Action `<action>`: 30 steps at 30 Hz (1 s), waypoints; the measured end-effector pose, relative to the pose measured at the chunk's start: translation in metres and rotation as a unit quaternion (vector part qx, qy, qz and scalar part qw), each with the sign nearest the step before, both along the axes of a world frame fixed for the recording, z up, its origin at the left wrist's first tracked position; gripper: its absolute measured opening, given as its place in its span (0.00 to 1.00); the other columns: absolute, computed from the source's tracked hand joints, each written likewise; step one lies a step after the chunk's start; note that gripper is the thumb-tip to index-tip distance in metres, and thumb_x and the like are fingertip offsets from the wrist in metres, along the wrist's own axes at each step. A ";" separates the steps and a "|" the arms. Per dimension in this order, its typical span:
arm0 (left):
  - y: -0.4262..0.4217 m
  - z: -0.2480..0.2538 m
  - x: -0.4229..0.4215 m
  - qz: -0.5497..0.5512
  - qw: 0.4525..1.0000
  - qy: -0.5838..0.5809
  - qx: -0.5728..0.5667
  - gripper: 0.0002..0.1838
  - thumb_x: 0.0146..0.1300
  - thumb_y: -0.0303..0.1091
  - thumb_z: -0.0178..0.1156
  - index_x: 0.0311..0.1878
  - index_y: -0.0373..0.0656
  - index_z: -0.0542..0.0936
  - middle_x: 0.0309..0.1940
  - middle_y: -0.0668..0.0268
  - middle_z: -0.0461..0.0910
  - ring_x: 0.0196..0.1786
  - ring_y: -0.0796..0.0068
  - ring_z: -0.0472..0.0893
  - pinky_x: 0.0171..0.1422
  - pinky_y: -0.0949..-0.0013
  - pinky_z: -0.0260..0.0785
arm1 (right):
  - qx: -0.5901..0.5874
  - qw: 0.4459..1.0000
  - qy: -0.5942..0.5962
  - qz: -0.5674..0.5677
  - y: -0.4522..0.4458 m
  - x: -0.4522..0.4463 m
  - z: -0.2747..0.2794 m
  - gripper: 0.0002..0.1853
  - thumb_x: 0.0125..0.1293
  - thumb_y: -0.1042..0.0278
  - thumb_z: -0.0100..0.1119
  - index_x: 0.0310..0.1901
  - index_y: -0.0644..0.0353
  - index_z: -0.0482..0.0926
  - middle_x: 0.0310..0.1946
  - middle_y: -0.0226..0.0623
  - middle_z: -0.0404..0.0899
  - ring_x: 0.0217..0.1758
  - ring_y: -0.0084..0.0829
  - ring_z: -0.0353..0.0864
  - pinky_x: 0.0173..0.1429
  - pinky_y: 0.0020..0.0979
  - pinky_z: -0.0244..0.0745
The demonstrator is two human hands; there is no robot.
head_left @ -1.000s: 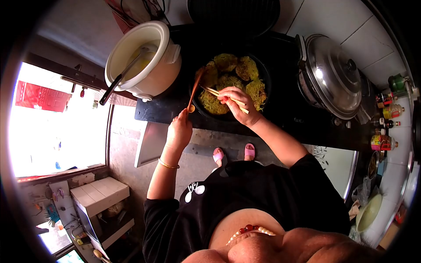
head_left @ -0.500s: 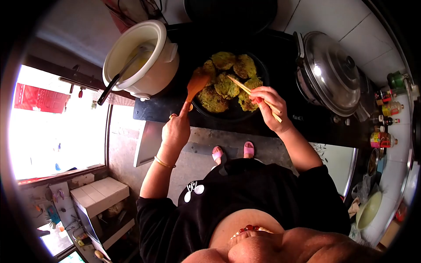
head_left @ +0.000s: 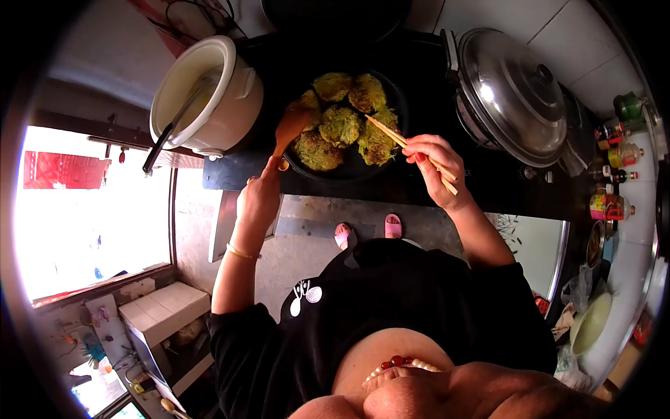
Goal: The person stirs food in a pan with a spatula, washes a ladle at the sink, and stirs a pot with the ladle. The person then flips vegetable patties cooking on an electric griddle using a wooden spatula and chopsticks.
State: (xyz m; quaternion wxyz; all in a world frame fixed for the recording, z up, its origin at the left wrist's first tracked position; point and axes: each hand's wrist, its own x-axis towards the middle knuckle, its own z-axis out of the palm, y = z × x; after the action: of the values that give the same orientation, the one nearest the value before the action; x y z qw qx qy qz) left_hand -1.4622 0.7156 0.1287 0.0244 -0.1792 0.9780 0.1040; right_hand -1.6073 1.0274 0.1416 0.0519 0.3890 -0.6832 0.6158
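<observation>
My left hand (head_left: 259, 199) grips the handle of a brown wooden spatula (head_left: 292, 127), whose blade lies over the left side of a dark frying pan (head_left: 352, 172) and partly covers a patty there. Several green, browned patties (head_left: 340, 126) rest in the pan. Held in my right hand (head_left: 438, 167) is a pair of wooden chopsticks (head_left: 386, 130). Their tips reach over the right-hand patty (head_left: 377, 143); whether they touch it I cannot tell.
Left of the pan stands a white pot (head_left: 237, 105) with a black-handled ladle (head_left: 174, 122) inside. To the right sits a large pan with a metal lid (head_left: 513, 91). Bottles (head_left: 612, 206) line the right wall. A black stove top (head_left: 433, 188) edges the front.
The view has shifted, so the pan and spatula appear further left. Against the patties, the chopstick tips have moved right, from the middle patty to the right-hand one. Both hands keep their holds.
</observation>
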 end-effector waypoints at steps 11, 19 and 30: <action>0.091 -0.019 -0.009 0.002 0.988 -0.154 0.004 0.31 0.65 0.34 0.46 0.71 0.53 0.51 0.34 0.46 0.79 0.32 0.48 0.81 0.36 0.53 0.74 | -0.015 0.999 -0.019 0.033 0.020 -0.010 -0.019 0.05 0.64 0.80 0.52 0.41 0.65 0.76 0.41 0.40 0.75 0.35 0.26 0.77 0.39 0.23 0.76; 0.081 -0.022 -0.022 -0.046 0.997 -0.055 0.035 0.25 0.67 0.36 0.46 0.68 0.49 0.59 0.29 0.46 0.79 0.32 0.46 0.80 0.37 0.51 0.72 | -0.041 0.997 -0.027 0.055 0.033 -0.023 -0.013 0.04 0.64 0.80 0.53 0.40 0.65 0.76 0.39 0.40 0.76 0.36 0.26 0.77 0.40 0.24 0.75; 0.130 -0.015 -0.015 0.012 0.991 -0.129 -0.040 0.28 0.66 0.37 0.47 0.69 0.51 0.57 0.26 0.47 0.78 0.30 0.48 0.80 0.35 0.51 0.73 | 0.017 0.997 0.048 0.050 0.049 -0.037 -0.025 0.05 0.62 0.79 0.54 0.39 0.64 0.75 0.40 0.44 0.76 0.40 0.40 0.79 0.44 0.31 0.75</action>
State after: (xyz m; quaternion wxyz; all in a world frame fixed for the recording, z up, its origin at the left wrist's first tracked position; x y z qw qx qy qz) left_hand -1.4767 0.8455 0.1141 0.1420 -0.2037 0.9678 0.0406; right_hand -1.6447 1.0765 0.1163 0.0474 0.4529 -0.6700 0.5863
